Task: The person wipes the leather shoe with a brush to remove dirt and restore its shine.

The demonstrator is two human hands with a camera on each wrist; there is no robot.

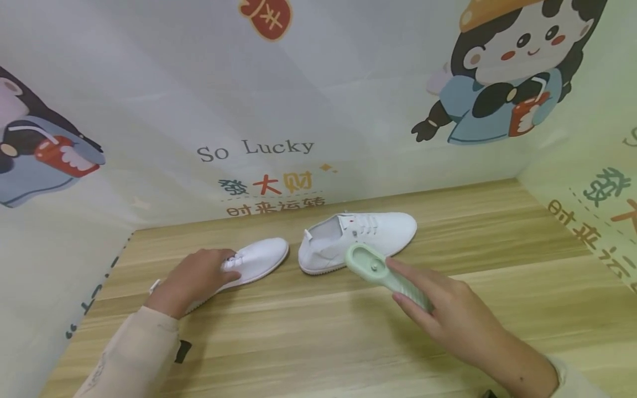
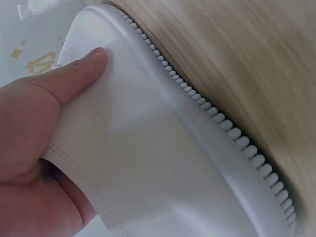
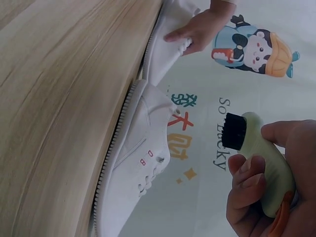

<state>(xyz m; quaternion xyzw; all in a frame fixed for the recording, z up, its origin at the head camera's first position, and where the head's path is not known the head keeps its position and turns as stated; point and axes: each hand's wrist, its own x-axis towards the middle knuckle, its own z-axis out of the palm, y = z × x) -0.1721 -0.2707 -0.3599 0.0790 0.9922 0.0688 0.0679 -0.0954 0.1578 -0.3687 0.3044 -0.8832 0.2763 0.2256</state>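
Note:
The left hand (image 1: 199, 276) grips a white lace-up shoe (image 1: 261, 257) on the left; in the left wrist view its thumb lies on the shoe's white upper (image 2: 138, 123) and the other fingers go inside the opening. In the right hand (image 1: 458, 315) is a pale green brush (image 1: 398, 282), pinched between thumb and fingers. Its black bristles (image 3: 233, 131) show in the right wrist view, clear of any shoe. A second white shoe (image 1: 383, 232) stands upright on the table, toe to the right, behind the brush.
The wood-grain table (image 1: 288, 342) meets a printed backdrop (image 1: 348, 110) at the back and both sides. A small black piece (image 1: 182, 351) lies beside the left sleeve. Part of a dark object (image 1: 490, 394) shows at the bottom edge.

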